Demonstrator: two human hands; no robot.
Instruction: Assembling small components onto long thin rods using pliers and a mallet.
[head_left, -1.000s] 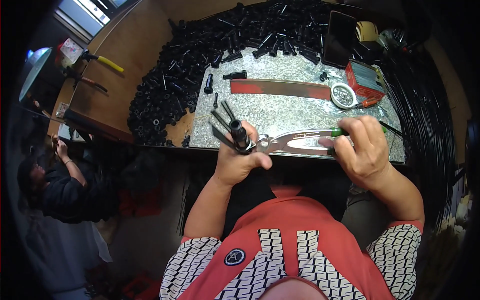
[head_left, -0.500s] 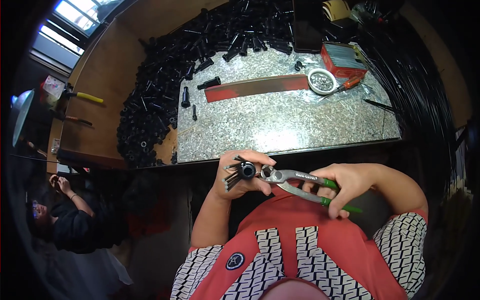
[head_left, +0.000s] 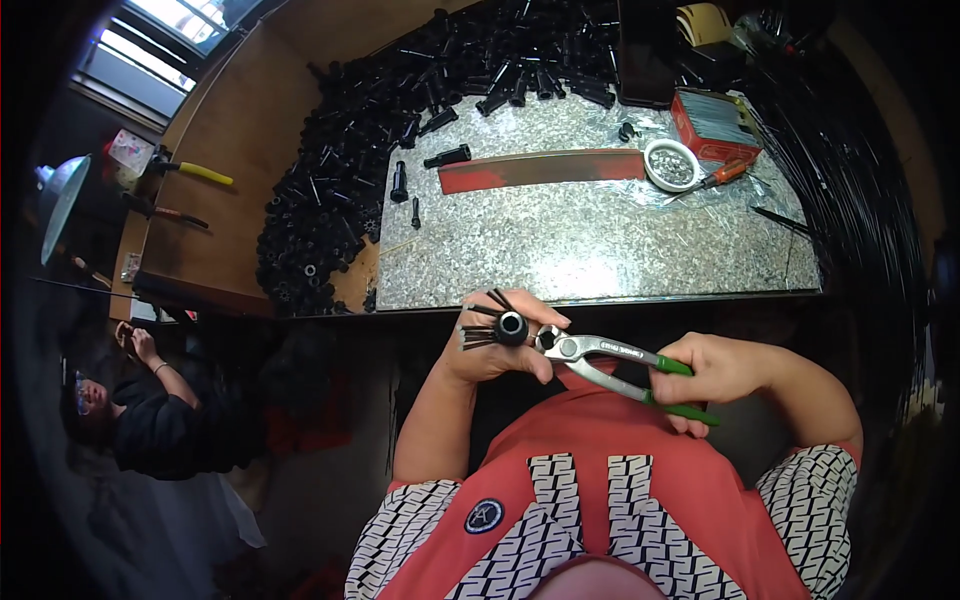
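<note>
Below the near edge of the granite slab (head_left: pixel 590 240), a small black round part (head_left: pixel 512 327) with thin black strips fanning from it is gripped in the closed left hand (head_left: pixel 495 345). Just beside it, the steel head of a pair of pincers (head_left: pixel 600 360) is held against the part, the green handles being clasped in the closed right hand (head_left: pixel 715 375). On the slab lie a long red strip (head_left: pixel 540 168), a white dish (head_left: pixel 672 165) and a red box (head_left: pixel 715 122); black parts (head_left: pixel 350 170) are heaped to its left.
</note>
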